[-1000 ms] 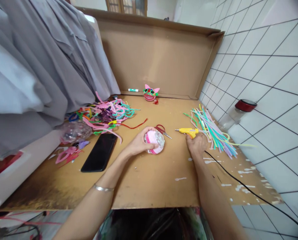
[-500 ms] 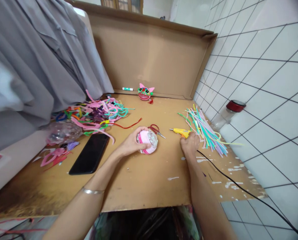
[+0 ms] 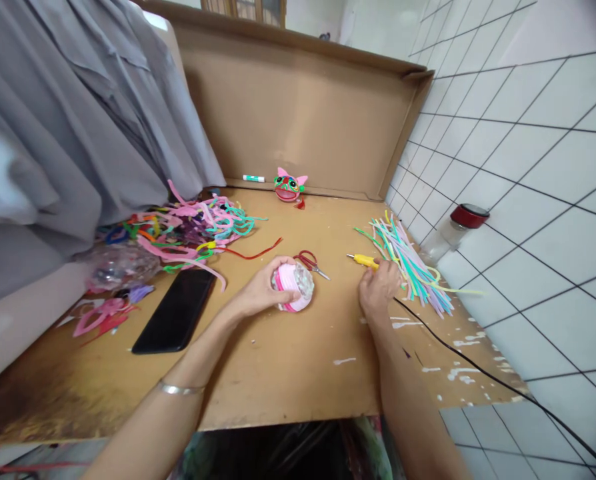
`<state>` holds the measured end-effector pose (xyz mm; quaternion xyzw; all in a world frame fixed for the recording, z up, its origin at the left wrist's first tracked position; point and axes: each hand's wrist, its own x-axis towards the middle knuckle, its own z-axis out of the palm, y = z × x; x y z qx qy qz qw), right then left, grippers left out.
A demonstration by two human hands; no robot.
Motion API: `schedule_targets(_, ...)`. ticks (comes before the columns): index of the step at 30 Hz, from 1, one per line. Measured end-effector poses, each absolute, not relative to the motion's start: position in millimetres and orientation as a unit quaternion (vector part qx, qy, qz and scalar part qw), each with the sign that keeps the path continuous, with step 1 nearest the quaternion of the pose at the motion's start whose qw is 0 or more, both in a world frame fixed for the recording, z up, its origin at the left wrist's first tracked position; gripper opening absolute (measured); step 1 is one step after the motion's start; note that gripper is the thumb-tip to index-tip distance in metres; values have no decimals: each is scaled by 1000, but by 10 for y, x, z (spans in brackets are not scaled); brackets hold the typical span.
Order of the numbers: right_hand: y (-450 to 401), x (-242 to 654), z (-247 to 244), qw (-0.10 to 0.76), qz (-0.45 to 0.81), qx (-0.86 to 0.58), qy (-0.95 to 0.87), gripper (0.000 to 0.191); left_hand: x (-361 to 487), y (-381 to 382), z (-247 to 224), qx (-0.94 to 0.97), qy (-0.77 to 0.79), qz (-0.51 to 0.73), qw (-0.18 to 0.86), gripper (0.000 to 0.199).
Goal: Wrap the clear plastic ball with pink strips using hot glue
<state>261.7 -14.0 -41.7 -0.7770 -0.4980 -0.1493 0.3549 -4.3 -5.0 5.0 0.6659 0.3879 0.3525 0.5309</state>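
My left hand (image 3: 268,291) is wrapped round a pink and white striped round piece (image 3: 294,285), with its greyish glittery side facing right. My right hand (image 3: 379,285) grips a yellow glue gun (image 3: 365,261), whose metal nozzle points left; a black cord runs from it to the lower right. Red-handled scissors (image 3: 312,264) lie just behind the round piece, blades toward the right. Beyond my right hand lies a bundle of pastel pipe cleaners (image 3: 412,263).
A black phone (image 3: 175,311) lies left, near tangled pipe cleaners (image 3: 203,223) and a clear plastic bag (image 3: 123,265). A cat-faced craft (image 3: 288,186) and a marker (image 3: 253,179) sit by the cardboard panel (image 3: 298,107). A red-lidded jar (image 3: 458,227) stands right.
My right hand has turned the glue gun slightly; its nozzle is a bit farther right and its orange trigger area is now hidden. My left hand keeps its hold on the round piece.
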Motion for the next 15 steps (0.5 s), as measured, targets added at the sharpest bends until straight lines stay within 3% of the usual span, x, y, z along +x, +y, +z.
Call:
schedule_targets(4,-162,2293,-367,340,-75,-709,-614,26,-41,-43,57,659,387,360,535,64)
schedule_targets(11,-29,1889,-288,116,-11,-735,-668,26,-48,-43,69,679,382,359,514,61)
schedule_targets(15,13,1841,-262,83,-18,-736,-672,26,-60,-40,51,679,385,361,510,61)
